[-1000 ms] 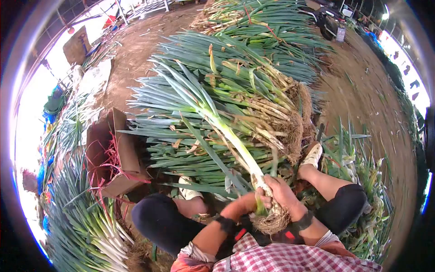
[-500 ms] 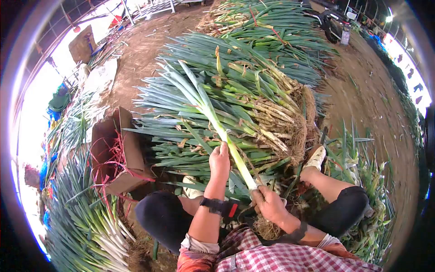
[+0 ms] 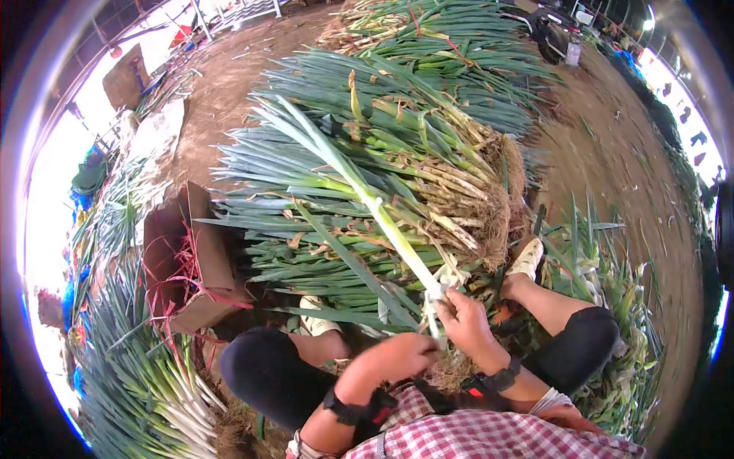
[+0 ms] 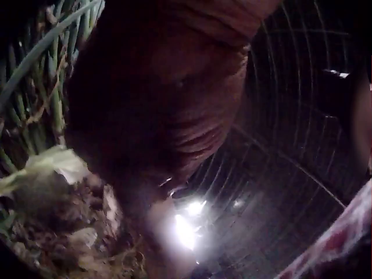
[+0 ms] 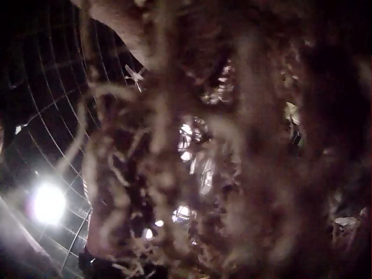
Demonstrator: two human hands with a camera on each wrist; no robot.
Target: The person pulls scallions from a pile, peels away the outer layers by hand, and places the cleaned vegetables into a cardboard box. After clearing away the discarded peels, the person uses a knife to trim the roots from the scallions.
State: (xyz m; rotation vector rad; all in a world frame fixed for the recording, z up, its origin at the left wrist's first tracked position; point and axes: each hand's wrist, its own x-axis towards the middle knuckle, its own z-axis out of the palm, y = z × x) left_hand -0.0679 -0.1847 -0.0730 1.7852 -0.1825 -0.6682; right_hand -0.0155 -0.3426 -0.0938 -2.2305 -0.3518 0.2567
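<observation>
A long green onion [image 3: 401,241] slants from the lap up over the pile, its pale stalk nearest the body. My right hand [image 3: 468,325] grips it low on the stalk, just above the roots [image 3: 451,373]. Beside it, my left hand [image 3: 397,358] has curled fingers and pinches a pale strip of outer skin [image 3: 431,317] pulled down from the stalk. In the left wrist view, the dark back of the left hand [image 4: 163,99] hides its fingertips. Blurred root strands [image 5: 160,133] fill much of the right wrist view.
A large heap of untrimmed green onions [image 3: 352,145] lies in front. At left stand a cardboard box [image 3: 218,252] with red ties [image 3: 187,264] and a bundle of white-stalked onions [image 3: 176,382]. Stripped leaves [image 3: 612,329] lie at right, past the knee [image 3: 585,340].
My left hand went from the root end up to the middle of the stalk, then back down beside the right hand with a strip of skin. The right hand keeps hold of the stalk.
</observation>
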